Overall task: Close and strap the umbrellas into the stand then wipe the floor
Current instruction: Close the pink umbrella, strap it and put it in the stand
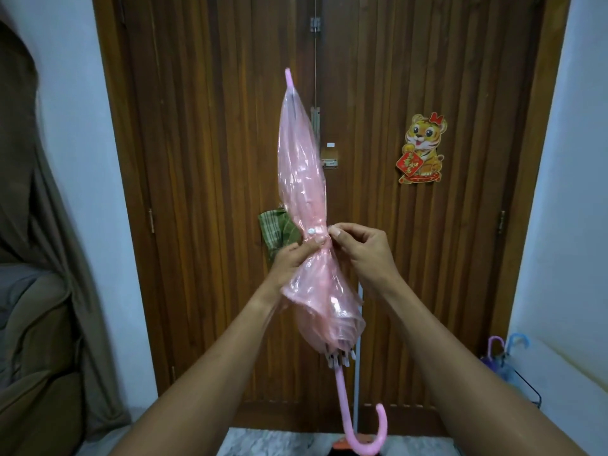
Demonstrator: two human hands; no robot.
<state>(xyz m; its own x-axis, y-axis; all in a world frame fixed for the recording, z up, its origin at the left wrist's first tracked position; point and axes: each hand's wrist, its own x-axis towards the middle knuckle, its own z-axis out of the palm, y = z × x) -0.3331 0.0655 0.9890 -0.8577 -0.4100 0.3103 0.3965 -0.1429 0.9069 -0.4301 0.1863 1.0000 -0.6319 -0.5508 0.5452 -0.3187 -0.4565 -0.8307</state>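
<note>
Both arms are reaching forward: the left hand [293,258] is gripping the closed pink umbrella [304,199], the right hand [362,246] pinching its strap [324,237].

green cloth [273,230]: half hidden behind pink umbrella [301,179] | left hand [291,260]: fingers hidden behind it

**Pink umbrella gathered at the door**

We hold a closed pink umbrella [301,179] nearly upright before a wooden door [460,258], its tip up and its hooked handle [360,436] down. Our left hand [291,261] grips the bunched canopy at its waist, thumb just below a white snap [311,230]. Our right hand [363,248] pinches the strap [325,234] at the canopy's right edge. A green checked cloth [273,230] shows behind our left hand. A tiger sticker [422,149] is on the door, and other umbrellas [500,355] stand low at right.
</note>
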